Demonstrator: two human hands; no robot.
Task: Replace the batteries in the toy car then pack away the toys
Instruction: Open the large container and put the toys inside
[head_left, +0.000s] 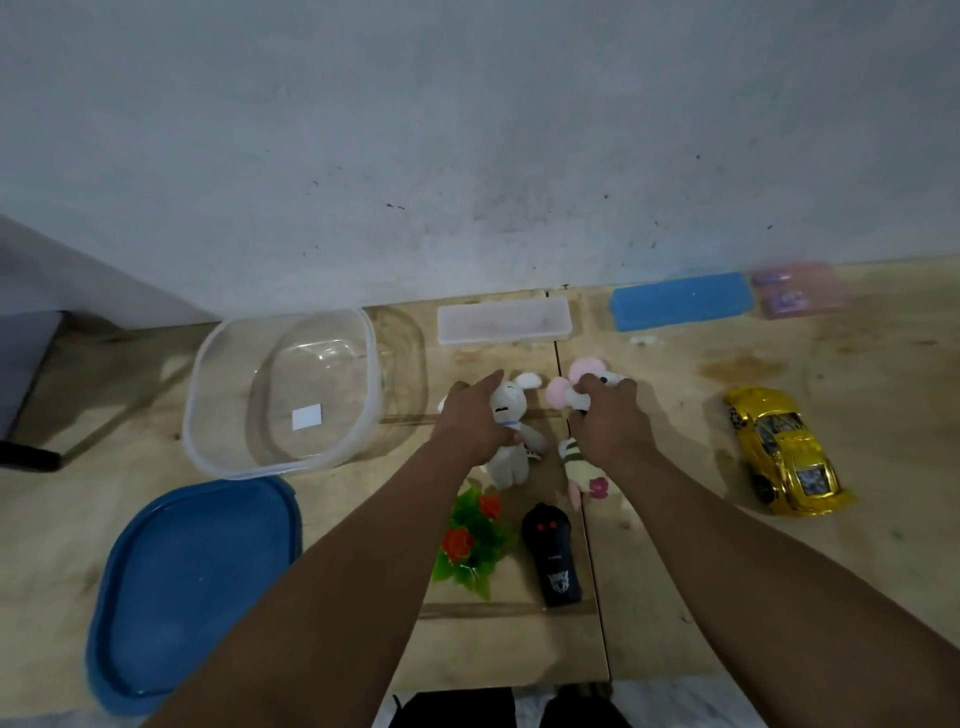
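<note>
My left hand (475, 421) grips a white plush rabbit (511, 457) around its body on the wooden table. My right hand (608, 415) is closed on the head of a plush mouse with pink ears (563, 387); its striped body (579, 467) lies below my hand. A shiny gold toy car (784, 452) sits to the right, apart from both hands. A black remote control (551, 556) lies in front of the plush toys, next to a plastic plant with red flowers (470, 540).
An open clear plastic container (208, 395) stands at the left, its blue lid (192, 587) lying in front of it. Along the wall are a translucent white box (504, 319), a blue case (680, 300) and a blurred pink case (795, 288).
</note>
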